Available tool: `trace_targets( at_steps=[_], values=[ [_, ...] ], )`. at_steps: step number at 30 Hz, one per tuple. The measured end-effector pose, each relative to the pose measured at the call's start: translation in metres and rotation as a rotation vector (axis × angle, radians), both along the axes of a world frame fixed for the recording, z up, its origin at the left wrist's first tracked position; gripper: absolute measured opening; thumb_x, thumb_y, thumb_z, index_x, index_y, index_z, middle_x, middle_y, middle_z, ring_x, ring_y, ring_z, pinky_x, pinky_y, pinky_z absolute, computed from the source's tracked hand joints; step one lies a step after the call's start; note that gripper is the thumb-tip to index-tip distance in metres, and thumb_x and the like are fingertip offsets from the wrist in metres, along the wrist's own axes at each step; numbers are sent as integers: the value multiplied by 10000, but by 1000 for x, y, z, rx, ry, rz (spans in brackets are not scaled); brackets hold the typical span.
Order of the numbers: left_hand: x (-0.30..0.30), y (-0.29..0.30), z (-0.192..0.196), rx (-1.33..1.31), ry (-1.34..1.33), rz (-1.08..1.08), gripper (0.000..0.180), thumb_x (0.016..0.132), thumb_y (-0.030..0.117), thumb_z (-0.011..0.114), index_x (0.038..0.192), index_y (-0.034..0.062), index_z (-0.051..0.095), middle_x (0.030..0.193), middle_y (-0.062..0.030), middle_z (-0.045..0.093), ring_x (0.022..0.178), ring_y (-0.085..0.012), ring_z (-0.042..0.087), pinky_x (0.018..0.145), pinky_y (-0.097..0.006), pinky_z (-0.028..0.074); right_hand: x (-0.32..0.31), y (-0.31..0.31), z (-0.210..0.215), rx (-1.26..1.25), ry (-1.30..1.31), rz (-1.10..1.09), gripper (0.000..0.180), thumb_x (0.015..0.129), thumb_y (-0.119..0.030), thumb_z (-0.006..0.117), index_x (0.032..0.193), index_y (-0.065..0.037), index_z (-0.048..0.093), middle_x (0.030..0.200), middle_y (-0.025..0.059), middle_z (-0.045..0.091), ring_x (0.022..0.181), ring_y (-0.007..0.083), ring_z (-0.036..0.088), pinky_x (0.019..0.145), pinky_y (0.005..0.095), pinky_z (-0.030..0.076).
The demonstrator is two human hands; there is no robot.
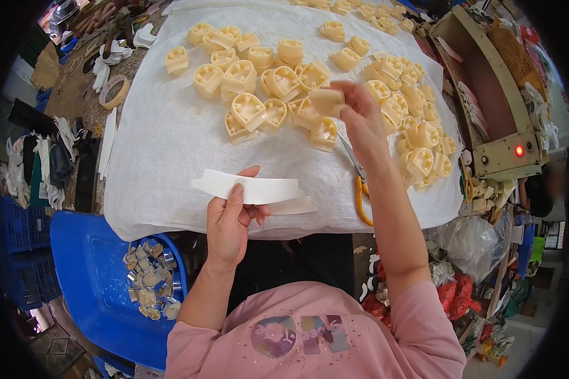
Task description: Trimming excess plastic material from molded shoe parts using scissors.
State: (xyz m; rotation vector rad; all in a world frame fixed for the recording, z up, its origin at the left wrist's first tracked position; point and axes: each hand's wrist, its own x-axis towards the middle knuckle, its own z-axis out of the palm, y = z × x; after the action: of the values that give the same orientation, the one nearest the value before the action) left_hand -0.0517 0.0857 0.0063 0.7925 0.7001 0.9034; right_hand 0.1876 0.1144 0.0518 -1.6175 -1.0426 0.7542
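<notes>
Two raised hands: left hand [229, 218] pinches white strips [253, 189], right hand [359, 117] grips a cream part [326, 101].

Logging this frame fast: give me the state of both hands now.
Left hand: closed on a stack of white strips.
Right hand: closed on a cream plastic piece, lifted above the white cloth.

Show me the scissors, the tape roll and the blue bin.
scissors [361, 197], head view, yellow handle.
tape roll [114, 92], head view, ring's rim.
blue bin [85, 265], head view, bare floor.
</notes>
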Motion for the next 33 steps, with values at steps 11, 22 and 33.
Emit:
trace_targets(
  at_steps=[11,22,33],
  values=[
    [4,-19,5,-48,-91,26,444,1014,267,337,1282,-71,439,863,-112,601,711,-156,567,588,-277,446,-30,-86,-65,171,-580,33,562,652,122,528,1185,-56,523,1120,164,525,945,308,553,792,367,483],
    [11,-47,2,-18,-60,57,415,1000,269,390,1246,-51,488,1154,-135,554,947,-147,534,761,-288,446,-43,-133,-15,390,121,-151,396,847,18,624,1214,-30,482,1067,106,570,929,188,575,826,314,479],
    [36,-76,31,3,-206,-129,430,1012,243,349,1270,-91,432,1238,-202,534,1118,-219,552,963,-328,444,-74,-150,-27,831,-310,141,518,701,195,494,1150,-64,492,1107,199,566,941,349,579,785,402,512]
  ],
)
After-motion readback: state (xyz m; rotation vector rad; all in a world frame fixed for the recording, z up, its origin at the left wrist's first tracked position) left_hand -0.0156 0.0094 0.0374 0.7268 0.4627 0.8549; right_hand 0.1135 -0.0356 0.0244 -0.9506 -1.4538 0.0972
